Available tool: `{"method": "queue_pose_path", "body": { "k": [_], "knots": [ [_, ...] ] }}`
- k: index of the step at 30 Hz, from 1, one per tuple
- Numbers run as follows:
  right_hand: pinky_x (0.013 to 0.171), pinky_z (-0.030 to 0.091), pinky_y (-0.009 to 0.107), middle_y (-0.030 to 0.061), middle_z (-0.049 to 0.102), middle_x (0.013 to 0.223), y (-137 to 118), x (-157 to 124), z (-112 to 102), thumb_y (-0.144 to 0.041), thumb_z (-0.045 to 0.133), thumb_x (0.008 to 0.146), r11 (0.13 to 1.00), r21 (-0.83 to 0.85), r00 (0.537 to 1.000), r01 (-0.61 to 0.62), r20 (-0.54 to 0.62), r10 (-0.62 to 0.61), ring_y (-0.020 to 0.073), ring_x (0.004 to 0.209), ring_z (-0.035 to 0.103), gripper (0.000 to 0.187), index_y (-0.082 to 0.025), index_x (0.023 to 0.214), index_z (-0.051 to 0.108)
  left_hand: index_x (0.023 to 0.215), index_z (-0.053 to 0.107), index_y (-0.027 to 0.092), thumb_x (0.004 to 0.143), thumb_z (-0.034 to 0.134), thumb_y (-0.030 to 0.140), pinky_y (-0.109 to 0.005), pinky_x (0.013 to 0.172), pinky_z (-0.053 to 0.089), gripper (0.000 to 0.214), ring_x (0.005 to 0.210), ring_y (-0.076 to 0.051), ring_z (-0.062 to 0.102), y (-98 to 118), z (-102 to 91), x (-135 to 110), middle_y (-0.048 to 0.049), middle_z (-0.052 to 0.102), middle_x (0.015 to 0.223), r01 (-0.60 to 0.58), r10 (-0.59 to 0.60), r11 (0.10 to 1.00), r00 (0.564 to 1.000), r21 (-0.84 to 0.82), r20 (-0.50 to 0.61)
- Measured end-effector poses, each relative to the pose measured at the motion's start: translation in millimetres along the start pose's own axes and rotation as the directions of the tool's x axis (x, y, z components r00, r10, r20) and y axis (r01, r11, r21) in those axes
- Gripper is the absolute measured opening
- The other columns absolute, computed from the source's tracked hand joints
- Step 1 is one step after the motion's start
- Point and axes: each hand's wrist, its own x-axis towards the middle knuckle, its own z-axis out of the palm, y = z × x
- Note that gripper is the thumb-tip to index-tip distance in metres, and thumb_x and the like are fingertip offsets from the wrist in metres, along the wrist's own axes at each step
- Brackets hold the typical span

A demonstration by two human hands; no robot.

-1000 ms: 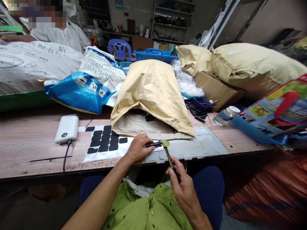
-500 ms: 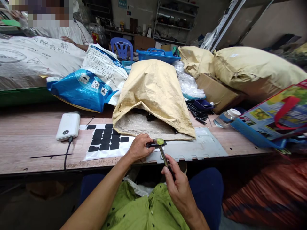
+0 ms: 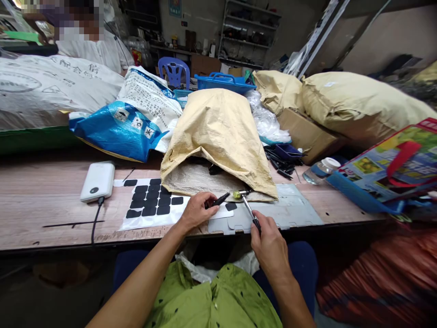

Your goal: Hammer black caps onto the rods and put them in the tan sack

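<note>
My left hand (image 3: 198, 210) pinches a slim black piece (image 3: 221, 199), its tip pointing up and to the right. My right hand (image 3: 269, 237) is wrapped round the black grip of a small hammer (image 3: 248, 208) with a metal shaft. The hammer's yellow-green head rests or hovers at the mouth of the tan sack (image 3: 221, 123); I cannot tell which. A loose black rounded patch (image 3: 231, 206) lies between the hands on a grey plate (image 3: 287, 214). Left of my left hand is a white sheet (image 3: 131, 222) bearing several black patches (image 3: 149, 208).
A white power bank (image 3: 98, 180) with a cable lies at left. Blue-and-white sack (image 3: 119, 123) and white sack (image 3: 51, 91) stand behind it. To the right are black pieces (image 3: 282, 164), a clear jar (image 3: 321, 171) and a blue tray (image 3: 365, 193). Another person (image 3: 78, 41) is at back left.
The hammer has moved right and away from the black piece, with my right hand. My left hand has lifted and tilted the piece, and the patch on the grey plate now shows.
</note>
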Motion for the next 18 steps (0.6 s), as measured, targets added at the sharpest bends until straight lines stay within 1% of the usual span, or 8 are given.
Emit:
{"method": "queue_pose_path", "body": {
  "k": [3,5,7,9,11,14,16,18],
  "knots": [
    [0.080,0.050,0.038,0.0103,0.064,0.095,2.6,2.8,2.6,-0.019,0.048,0.095,0.976,-0.214,0.999,0.048,0.001,-0.049,0.0270,0.089,0.058,0.037,-0.020,0.128,0.065,0.097,0.069,0.018,0.081,0.073,0.031,-0.025,0.065,0.046,0.021,0.071,-0.014,0.061,-5.1,-1.4,-1.4,-0.0010,0.069,0.082,0.094,-0.106,0.963,0.994,-0.252,-0.032],
    [0.082,0.049,0.041,0.0118,0.063,0.095,0.1,2.7,2.0,-0.019,0.050,0.094,0.964,-0.257,0.997,0.071,-0.017,-0.078,0.0296,0.093,0.055,0.035,-0.019,0.126,0.066,0.095,0.066,0.018,0.080,0.075,0.035,-0.024,0.066,0.047,0.025,0.073,-0.014,0.063,-8.2,-2.0,-2.1,-0.0020,0.070,0.083,0.115,-0.140,0.908,0.990,-0.403,-0.034],
    [0.086,0.048,0.045,0.0143,0.062,0.104,-6.4,3.1,-0.3,-0.020,0.053,0.093,0.970,-0.235,0.995,0.059,-0.063,-0.076,0.0323,0.101,0.053,0.033,-0.019,0.122,0.068,0.094,0.064,0.017,0.079,0.077,0.039,-0.025,0.068,0.048,0.030,0.076,-0.015,0.065,-9.0,-3.2,-2.5,-0.0037,0.071,0.085,0.137,-0.165,0.847,0.986,-0.514,-0.009],
    [0.092,0.047,0.048,0.0155,0.060,0.114,-17.4,4.8,-2.1,-0.022,0.053,0.095,0.990,-0.119,0.990,0.074,-0.107,-0.087,0.0332,0.108,0.053,0.032,-0.019,0.122,0.068,0.096,0.066,0.016,0.079,0.079,0.041,-0.027,0.075,0.051,0.033,0.083,-0.017,0.067,-6.9,-5.7,-2.6,-0.0061,0.072,0.091,0.142,-0.151,0.807,0.988,-0.573,0.033],
    [0.097,0.046,0.046,0.0142,0.061,0.115,-32.0,7.5,-1.2,-0.025,0.049,0.098,0.987,0.103,0.989,0.126,-0.084,-0.118,0.0298,0.109,0.055,0.033,-0.019,0.127,0.064,0.097,0.069,0.016,0.079,0.081,0.041,-0.029,0.082,0.050,0.033,0.089,-0.019,0.066,-3.4,-9.2,-2.6,-0.0073,0.071,0.095,0.108,-0.085,0.813,0.994,-0.573,0.066],
    [0.089,0.050,0.035,0.0091,0.064,0.108,-54.7,12.6,6.8,-0.030,0.052,0.100,0.892,0.436,0.983,0.120,0.071,-0.167,0.0226,0.098,0.060,0.033,-0.021,0.131,0.059,0.093,0.072,0.014,0.078,0.082,0.040,-0.029,0.082,0.048,0.032,0.089,-0.019,0.062,-0.3,-14.2,-2.8,-0.0068,0.067,0.092,0.042,0.023,0.843,0.993,-0.537,0.114],
    [0.082,0.049,0.031,0.0063,0.065,0.102,-65.2,16.4,14.4,-0.031,0.056,0.099,0.836,0.539,0.970,0.102,0.131,-0.203,0.0200,0.090,0.061,0.028,-0.021,0.124,0.061,0.093,0.072,0.014,0.076,0.084,0.040,-0.029,0.080,0.047,0.033,0.086,-0.019,0.060,-1.1,-16.3,-3.0,-0.0057,0.066,0.090,0.055,0.033,0.835,0.988,-0.547,0.149],
    [0.077,0.047,0.029,0.0042,0.066,0.098,-70.0,19.8,21.3,-0.032,0.056,0.099,0.797,0.598,0.963,0.087,0.154,-0.221,0.0185,0.087,0.061,0.020,-0.021,0.115,0.063,0.094,0.071,0.013,0.076,0.084,0.039,-0.028,0.079,0.047,0.034,0.085,-0.018,0.059,-3.2,-17.5,-3.3,-0.0049,0.066,0.089,0.099,0.009,0.811,0.983,-0.576,0.182]
  ]
}}
